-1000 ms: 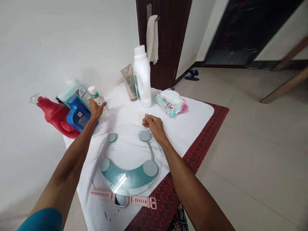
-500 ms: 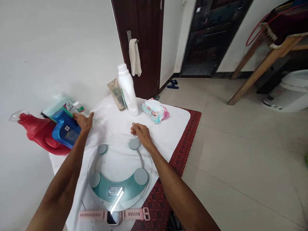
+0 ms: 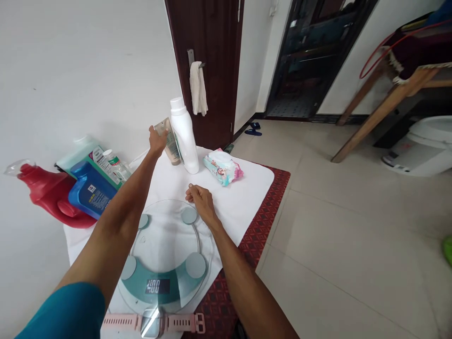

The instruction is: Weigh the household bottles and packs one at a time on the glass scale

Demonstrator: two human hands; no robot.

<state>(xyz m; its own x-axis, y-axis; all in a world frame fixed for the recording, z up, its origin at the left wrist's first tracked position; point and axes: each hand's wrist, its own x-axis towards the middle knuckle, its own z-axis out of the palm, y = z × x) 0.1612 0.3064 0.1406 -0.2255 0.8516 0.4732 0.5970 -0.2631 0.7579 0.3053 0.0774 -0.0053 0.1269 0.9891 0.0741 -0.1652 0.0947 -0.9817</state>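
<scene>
My left hand reaches to the back of the table, thumb and fingers around the top end of a tan squeeze tube. The tube stands tilted, beside a tall white bottle. Loosely curled, my right hand rests on the white cloth by the scale's far edge, with nothing visible in it. Between my forearms lies a round glass bathroom scale with a lit display. A pink-strapped watch lies along the scale's near edge. The pack of wipes sits beyond my right hand.
At the left, by the wall, are a red jug, a blue bottle, a green-and-white container and a small clear bottle. A patterned red cloth edges the table's right side. A towel hangs on the door handle.
My left hand has moved from the small clear bottle, right and away from me, to the tan squeeze tube. My right hand stays curled in place. The view has shifted slightly.
</scene>
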